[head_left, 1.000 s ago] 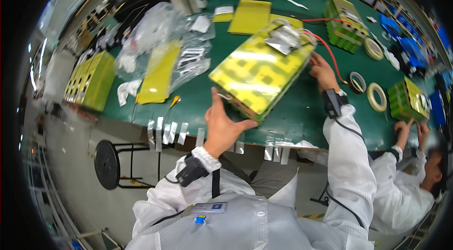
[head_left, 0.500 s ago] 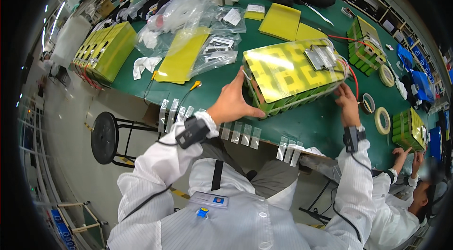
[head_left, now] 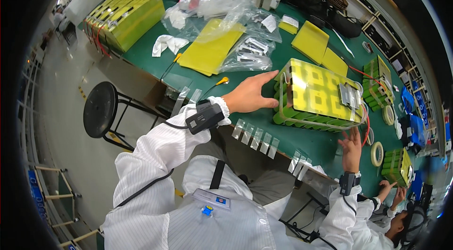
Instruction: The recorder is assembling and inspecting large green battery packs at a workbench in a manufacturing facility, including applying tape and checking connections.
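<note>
A battery pack of green cells, with a yellow sheet on its top and a pale band around it, rests on the green table. A grey metal-looking plate lies on its right end, where a red wire comes off. My left hand is at the pack's left end, thumb and forefinger spread wide; whether the fingertips touch it I cannot tell. Just below its near right corner is my right hand, palm up, its fingers loosely apart and holding nothing.
Clear tape strips hang along the table's front edge. Yellow sheets and plastic bags lie behind my left hand. Tape rolls sit at the right, near a co-worker's hands and another pack. A black stool stands left.
My view has turned, shifting the scene. Both hands have loosened from the pack: the left has opened at its end, and the right has come off the right end. The pack sits more level.
</note>
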Action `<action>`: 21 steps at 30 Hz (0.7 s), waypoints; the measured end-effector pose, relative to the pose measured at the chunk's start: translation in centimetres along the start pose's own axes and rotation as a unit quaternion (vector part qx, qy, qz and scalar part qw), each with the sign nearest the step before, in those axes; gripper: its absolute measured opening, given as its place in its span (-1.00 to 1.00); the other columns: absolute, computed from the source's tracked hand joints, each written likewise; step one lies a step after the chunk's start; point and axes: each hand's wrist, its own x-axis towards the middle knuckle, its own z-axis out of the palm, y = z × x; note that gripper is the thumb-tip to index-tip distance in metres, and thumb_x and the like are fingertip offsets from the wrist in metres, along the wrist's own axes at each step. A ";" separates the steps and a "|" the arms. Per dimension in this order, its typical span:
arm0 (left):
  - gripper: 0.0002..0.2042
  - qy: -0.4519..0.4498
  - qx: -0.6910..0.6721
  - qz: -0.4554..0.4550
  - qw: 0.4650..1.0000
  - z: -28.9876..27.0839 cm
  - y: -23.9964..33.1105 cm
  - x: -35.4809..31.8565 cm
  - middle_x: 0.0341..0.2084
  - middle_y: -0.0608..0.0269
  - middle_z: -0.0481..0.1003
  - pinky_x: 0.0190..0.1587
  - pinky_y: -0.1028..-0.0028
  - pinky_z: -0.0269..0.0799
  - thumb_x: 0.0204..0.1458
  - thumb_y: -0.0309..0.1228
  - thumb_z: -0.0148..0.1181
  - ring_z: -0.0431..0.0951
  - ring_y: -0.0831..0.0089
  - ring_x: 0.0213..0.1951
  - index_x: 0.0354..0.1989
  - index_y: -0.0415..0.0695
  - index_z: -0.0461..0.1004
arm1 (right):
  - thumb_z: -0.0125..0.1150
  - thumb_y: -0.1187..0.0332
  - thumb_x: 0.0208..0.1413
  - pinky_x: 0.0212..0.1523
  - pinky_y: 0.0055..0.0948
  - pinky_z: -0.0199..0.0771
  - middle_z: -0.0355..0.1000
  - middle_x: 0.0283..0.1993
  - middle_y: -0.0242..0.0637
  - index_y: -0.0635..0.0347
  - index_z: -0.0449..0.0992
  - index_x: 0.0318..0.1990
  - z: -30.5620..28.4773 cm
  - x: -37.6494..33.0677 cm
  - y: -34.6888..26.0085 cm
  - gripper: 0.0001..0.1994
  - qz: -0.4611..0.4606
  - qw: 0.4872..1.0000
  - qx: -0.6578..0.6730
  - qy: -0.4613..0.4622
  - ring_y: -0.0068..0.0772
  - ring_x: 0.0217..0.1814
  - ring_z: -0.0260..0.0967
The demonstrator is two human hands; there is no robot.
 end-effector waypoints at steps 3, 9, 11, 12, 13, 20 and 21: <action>-0.23 0.045 -0.027 0.035 0.998 0.3 0.3 0.2 0.30 -0.14 0.30 0.35 0.29 0.19 0.02 -0.26 0.34 0.31 0.03 0.32 0.41 -0.18 0.16 | -0.05 0.51 0.10 0.11 -0.43 0.42 0.04 0.54 -0.25 0.13 0.01 0.50 0.1 -0.2 -0.3 -0.27 0.007 1.000 0.006 0.028 -0.21 0.37 0.23; -0.36 0.076 -0.037 0.035 0.996 0.7 -0.4 0.1 0.22 -0.04 0.39 0.27 0.32 0.30 0.04 -0.36 0.28 0.41 0.16 0.23 0.34 -0.20 0.28 | 0.00 0.49 0.17 0.06 -0.40 0.47 0.06 0.53 -0.28 0.18 0.08 0.47 -0.3 -1.3 -0.4 -0.34 0.017 0.999 0.019 0.037 -0.24 0.36 0.25; -0.39 0.075 -0.073 0.010 0.994 0.8 -0.1 0.4 0.19 -0.01 0.41 0.24 0.34 0.33 0.05 -0.38 0.27 0.44 0.21 0.20 0.32 -0.20 0.31 | 0.01 0.49 0.18 0.05 -0.40 0.47 0.06 0.53 -0.27 0.19 0.10 0.46 -0.5 -1.9 -0.5 -0.35 0.020 0.999 0.023 0.040 -0.24 0.36 0.25; -0.43 0.074 -0.107 -0.014 0.991 0.9 0.0 0.6 0.15 0.02 0.44 0.20 0.35 0.36 0.05 -0.40 0.26 0.46 0.26 0.17 0.29 -0.21 0.35 | 0.03 0.48 0.18 0.04 -0.41 0.47 0.09 0.51 -0.25 0.21 0.13 0.44 -0.6 -2.1 -0.4 -0.37 0.028 0.998 0.020 0.044 -0.24 0.35 0.27; -0.43 0.076 -0.109 -0.016 0.991 1.1 -0.1 0.8 0.15 0.02 0.44 0.20 0.35 0.36 0.05 -0.40 0.26 0.46 0.26 0.17 0.29 -0.21 0.35 | 0.04 0.48 0.19 0.03 -0.42 0.46 0.11 0.50 -0.24 0.23 0.17 0.43 -0.7 -2.3 -0.4 -0.40 0.035 0.998 0.017 0.048 -0.24 0.34 0.29; -0.58 0.091 -0.100 -0.044 0.990 2.6 -0.6 1.9 -0.06 0.11 0.48 -0.03 0.38 0.46 0.04 -0.44 0.24 0.52 0.33 -0.10 0.12 -0.22 0.49 | 0.07 0.49 0.19 0.00 -0.44 0.46 0.21 0.44 -0.18 0.31 0.30 0.34 -0.4 -3.0 0.0 -0.48 0.051 0.997 -0.016 0.059 -0.26 0.26 0.37; -0.63 0.113 -0.088 -0.018 0.990 2.7 -0.7 1.8 -0.15 0.08 0.48 -0.06 0.33 0.45 0.02 -0.42 0.22 0.51 0.26 -0.12 0.04 -0.22 0.53 | 0.07 0.49 0.19 0.00 -0.45 0.46 0.22 0.43 -0.18 0.31 0.31 0.33 -0.3 -3.1 0.0 -0.49 0.051 0.997 -0.013 0.060 -0.26 0.25 0.38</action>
